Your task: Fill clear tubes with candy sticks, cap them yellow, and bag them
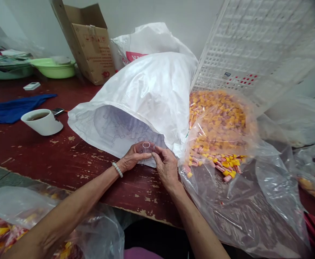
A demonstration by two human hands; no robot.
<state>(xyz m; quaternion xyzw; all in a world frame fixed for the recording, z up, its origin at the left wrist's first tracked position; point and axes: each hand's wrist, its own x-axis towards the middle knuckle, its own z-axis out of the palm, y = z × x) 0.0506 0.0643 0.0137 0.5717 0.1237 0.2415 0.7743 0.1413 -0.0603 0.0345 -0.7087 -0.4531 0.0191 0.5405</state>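
Note:
Both my hands meet in front of the mouth of a large white sack (157, 86), which lies on its side with its opening towards me. My left hand (132, 157), with a beaded bracelet (117, 169) on its wrist, has its fingers closed around a small clear piece with a thin white ring-shaped rim (146, 145). Thumb and forefinger of my right hand (166, 164) are pinched together at the same clear piece. Inside the sack's mouth lie several clear pieces (118, 136) with ring-like outlines; much of the sack's inside is hidden.
Clear bags with yellow-capped red-and-white pieces (219, 118) lie right; another (1, 230) is lower left. A white plastic crate (243, 46) leans behind. Leftward are a cup (42, 124), blue cloth (17, 108), green basin (53, 70) and cardboard box (95, 54).

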